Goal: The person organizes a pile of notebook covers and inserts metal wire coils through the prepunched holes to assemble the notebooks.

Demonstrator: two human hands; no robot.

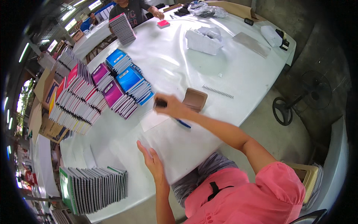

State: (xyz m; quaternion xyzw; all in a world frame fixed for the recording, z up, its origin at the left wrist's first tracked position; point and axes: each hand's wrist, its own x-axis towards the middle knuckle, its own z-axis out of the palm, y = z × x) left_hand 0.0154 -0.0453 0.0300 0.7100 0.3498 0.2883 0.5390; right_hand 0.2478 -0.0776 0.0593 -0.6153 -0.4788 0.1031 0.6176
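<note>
My right hand [166, 106], slightly blurred, is closed around a small dark block, which looks like a hand stamp [160, 103]. Below it a white sheet of paper [153, 122] lies on the table. Close by on the right stands an open brown case [194, 100], shaped like an ink pad box. A blue pen [183, 123] rests beneath my right wrist. My left hand [152, 159] is at the near table edge, thumb and fingers apart, with nothing seen in it.
Stacks of red notebooks [80, 79], purple notebooks [116, 95] and blue notebooks [130, 79] stand left; green notebooks [95, 186] stand near left. A loose wire coil [218, 92] and a white paper bundle [204, 40] lie farther off. Another person [134, 15] works across the table. A fan [298, 100] stands right.
</note>
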